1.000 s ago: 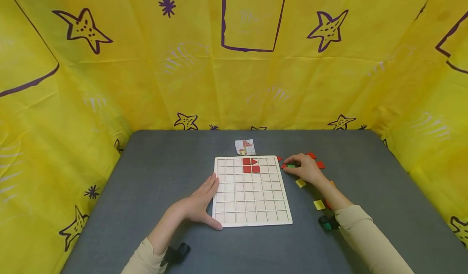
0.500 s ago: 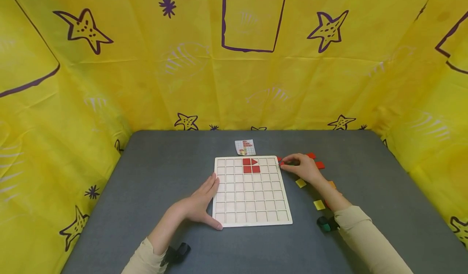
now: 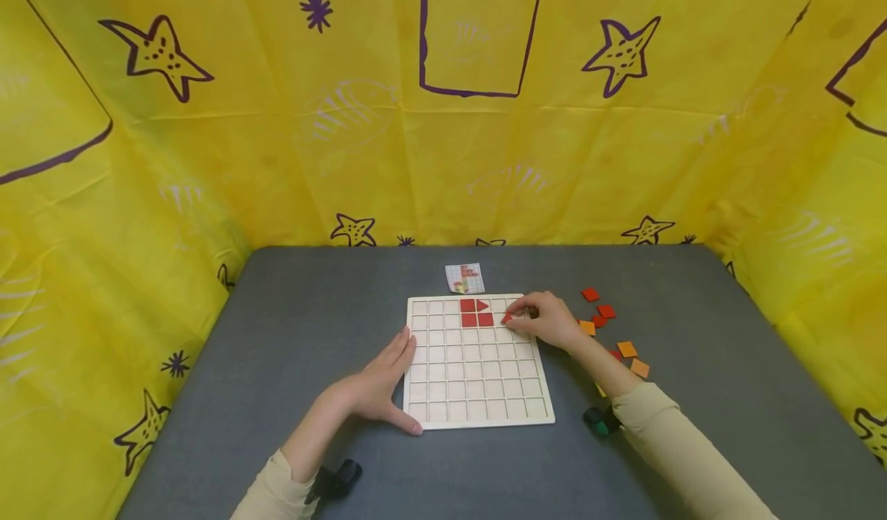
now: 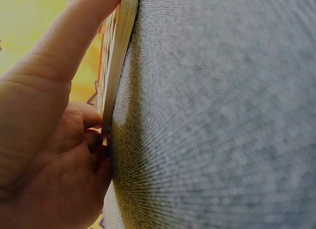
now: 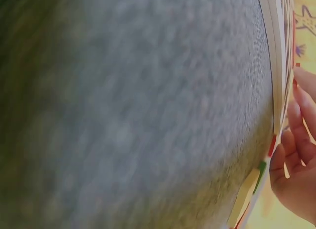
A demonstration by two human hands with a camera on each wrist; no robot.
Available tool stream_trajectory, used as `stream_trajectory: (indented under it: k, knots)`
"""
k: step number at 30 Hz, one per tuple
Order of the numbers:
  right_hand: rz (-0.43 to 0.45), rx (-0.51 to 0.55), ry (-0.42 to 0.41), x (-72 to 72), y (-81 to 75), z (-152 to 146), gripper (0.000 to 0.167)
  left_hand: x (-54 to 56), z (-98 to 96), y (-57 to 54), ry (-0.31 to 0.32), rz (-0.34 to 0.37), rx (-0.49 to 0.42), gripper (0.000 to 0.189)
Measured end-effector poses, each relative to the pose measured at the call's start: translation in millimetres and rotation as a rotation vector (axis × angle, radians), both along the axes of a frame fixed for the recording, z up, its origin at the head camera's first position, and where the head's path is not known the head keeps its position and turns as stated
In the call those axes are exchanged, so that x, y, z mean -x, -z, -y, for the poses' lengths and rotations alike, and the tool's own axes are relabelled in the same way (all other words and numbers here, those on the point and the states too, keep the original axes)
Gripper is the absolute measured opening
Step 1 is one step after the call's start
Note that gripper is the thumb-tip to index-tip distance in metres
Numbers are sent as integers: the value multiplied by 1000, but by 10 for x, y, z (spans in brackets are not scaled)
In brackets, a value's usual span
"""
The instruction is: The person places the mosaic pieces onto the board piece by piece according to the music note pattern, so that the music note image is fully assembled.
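A pale wooden grid board (image 3: 474, 370) lies on the table, with red square tiles (image 3: 468, 320) and a red triangle tile (image 3: 483, 305) in its upper cells. My right hand (image 3: 550, 320) is over the board's upper right, thumb and index finger pinching a small red tile (image 3: 507, 318) with a slanted edge, partly hidden by the fingertips. At the opposite side, my left hand (image 3: 374, 387) is spread against the board's edge, the thumb at the near left corner and the fingers along the left side. The left wrist view has the left thumb (image 4: 54, 46) at the board's edge (image 4: 118, 56).
Beyond the board lies a small printed card (image 3: 464, 278) with a coloured grid pattern. Loose red tiles (image 3: 606, 311) and orange tiles (image 3: 627, 349) are scattered to the right, some partly under the right forearm. In the right wrist view, a green tile (image 5: 259, 177) lies near the board.
My right hand has picked a red tile from the pieces beside the board and carried it left, over the board's upper right cells. The left hand and the board have stayed put.
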State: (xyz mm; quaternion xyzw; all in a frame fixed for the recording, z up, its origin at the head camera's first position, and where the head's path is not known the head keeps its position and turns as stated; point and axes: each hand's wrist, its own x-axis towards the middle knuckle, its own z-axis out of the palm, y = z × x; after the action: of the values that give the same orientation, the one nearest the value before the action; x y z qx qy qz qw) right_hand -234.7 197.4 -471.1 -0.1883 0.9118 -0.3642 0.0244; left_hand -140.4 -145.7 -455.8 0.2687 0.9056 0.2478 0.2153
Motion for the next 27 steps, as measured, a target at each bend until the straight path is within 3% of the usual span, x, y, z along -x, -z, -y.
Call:
stream_trajectory:
  k: [9,18,27]
  knots:
    - [-23,-20,-49,18,-1,90,20,19,3,24,6,-5,0,134]
    - [-7,-20,13,-6,5,108,12,14,8,29,13,-7,-3,134]
    - [-24,-13,-11,-7,20,135,13,8,14,41,12,-14,-3,134]
